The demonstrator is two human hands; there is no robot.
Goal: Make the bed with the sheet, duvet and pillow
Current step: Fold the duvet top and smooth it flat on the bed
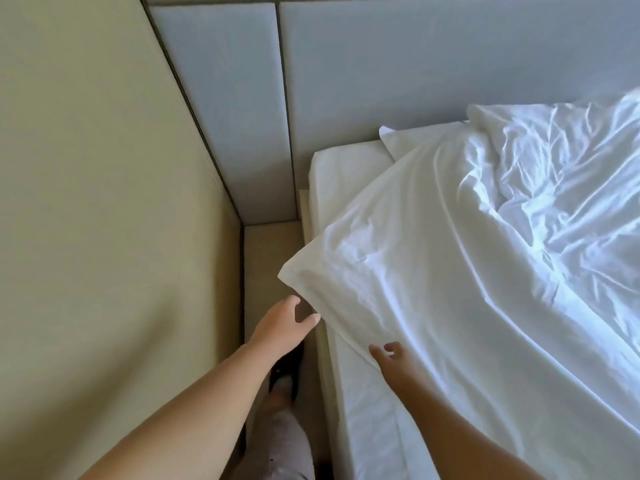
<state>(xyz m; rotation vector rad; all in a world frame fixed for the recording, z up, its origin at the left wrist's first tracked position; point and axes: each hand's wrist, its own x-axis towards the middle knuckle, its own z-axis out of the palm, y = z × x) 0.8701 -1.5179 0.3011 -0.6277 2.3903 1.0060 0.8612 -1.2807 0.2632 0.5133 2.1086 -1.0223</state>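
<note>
Nearest, the left hand point(287, 320) hangs with fingers spread, holding nothing, just beside the duvet point(450, 271) corner overhanging the bedside. The right hand point(391, 355), fingers loosely curled, reaches the duvet's hem (contact unclear). Beyond, the sheet point(332, 174) covers the mattress, and the pillow point(412, 140) lies against the headboard point(415, 64).

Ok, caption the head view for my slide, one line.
Left hand and right hand, fingers open, reach for the duvet corner overhanging the side of the bed.
</note>
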